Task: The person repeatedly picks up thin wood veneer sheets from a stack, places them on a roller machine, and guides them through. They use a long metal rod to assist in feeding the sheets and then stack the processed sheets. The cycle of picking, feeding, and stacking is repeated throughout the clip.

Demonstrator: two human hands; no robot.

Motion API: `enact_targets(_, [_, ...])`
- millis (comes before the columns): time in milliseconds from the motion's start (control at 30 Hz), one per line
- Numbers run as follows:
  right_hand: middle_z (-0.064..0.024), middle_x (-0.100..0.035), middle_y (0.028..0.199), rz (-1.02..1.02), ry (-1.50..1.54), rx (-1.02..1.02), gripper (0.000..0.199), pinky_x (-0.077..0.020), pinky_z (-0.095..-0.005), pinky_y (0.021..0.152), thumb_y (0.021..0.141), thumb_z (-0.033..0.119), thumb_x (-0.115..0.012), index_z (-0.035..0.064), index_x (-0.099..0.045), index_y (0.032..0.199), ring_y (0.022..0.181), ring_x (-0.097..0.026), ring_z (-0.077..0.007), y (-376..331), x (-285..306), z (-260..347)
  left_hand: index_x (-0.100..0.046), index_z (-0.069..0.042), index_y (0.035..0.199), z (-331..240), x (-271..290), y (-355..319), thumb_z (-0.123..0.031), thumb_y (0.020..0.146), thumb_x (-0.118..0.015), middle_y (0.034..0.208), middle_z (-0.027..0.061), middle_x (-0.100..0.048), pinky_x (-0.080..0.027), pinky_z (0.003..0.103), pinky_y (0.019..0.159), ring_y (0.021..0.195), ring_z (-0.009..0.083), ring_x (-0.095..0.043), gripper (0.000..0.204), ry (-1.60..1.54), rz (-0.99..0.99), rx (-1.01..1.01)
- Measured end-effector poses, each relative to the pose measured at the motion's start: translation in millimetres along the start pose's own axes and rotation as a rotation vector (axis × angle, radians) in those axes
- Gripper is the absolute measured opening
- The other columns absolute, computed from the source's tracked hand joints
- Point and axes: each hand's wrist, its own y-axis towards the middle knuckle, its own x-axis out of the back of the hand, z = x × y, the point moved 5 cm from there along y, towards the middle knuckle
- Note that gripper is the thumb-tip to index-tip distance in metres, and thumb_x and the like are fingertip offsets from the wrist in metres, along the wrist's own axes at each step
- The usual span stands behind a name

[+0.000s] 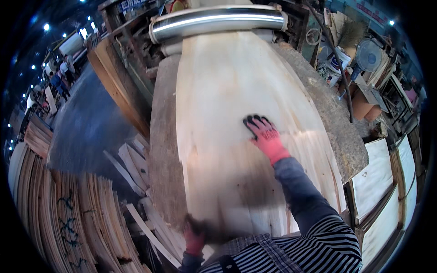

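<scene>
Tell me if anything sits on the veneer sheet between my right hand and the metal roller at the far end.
Nothing visible does. The right hand lies flat on the veneer sheet, and the pale wood runs bare up to the metal roller. The left hand grips the sheet's near edge.

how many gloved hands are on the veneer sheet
2. The right hand lies flat on the middle of the veneer sheet; the left hand, blurred, is at its near left corner, grip unclear.
</scene>
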Motion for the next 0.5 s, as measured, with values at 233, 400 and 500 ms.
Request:
enact_targets(233, [-0.0167, -0.033, 0.130, 0.067, 0.083, -0.019, 0.061, -0.0152, -0.0451, 0.103, 0.075, 0.032, -0.057, 0.0087, -0.035, 0.128, 0.124, -0.026, -0.0307, -20.9, 26.7, 46.5, -0.025, -0.001, 0.131, 40.6, -19.6, 6.6, -0.027, 0.068, -0.068, 0.129, 0.0226, -0.034, -0.030, 0.041, 0.097, 0.116, 0.0379, -0.035, 0.081, -0.069, -0.037, -0.113])
enact_targets(400, [-0.0185, -0.036, 0.128, 0.229, 0.188, 0.027, 0.067, -0.0170, -0.0452, 0.103, 0.070, 0.029, -0.063, 0.0040, -0.036, 0.126, 0.122, -0.028, -0.0343, -142.3, 57.1, 76.7, -0.030, -0.010, 0.131, 28.4, -10.8, 13.1, -0.027, 0.070, -0.067, 0.127, 0.0220, -0.035, -0.032, 0.039, 0.095, 0.112, 0.0370, -0.039, 0.074, -0.072, -0.020, -0.061])
enact_targets(500, [-0.0206, -0.032, 0.130, 0.389, 0.238, -0.049, 0.071, -0.0189, -0.0468, 0.102, 0.069, 0.029, -0.065, 0.0049, -0.034, 0.128, 0.122, -0.028, -0.0354, -208.0, 76.5, 103.2, -0.034, -0.013, 0.130, 39.9, -10.0, 9.3, -0.028, 0.069, -0.068, 0.127, 0.0240, -0.035, -0.032, 0.041, 0.094, 0.112, 0.0370, -0.039, 0.071, -0.142, -0.058, -0.193])
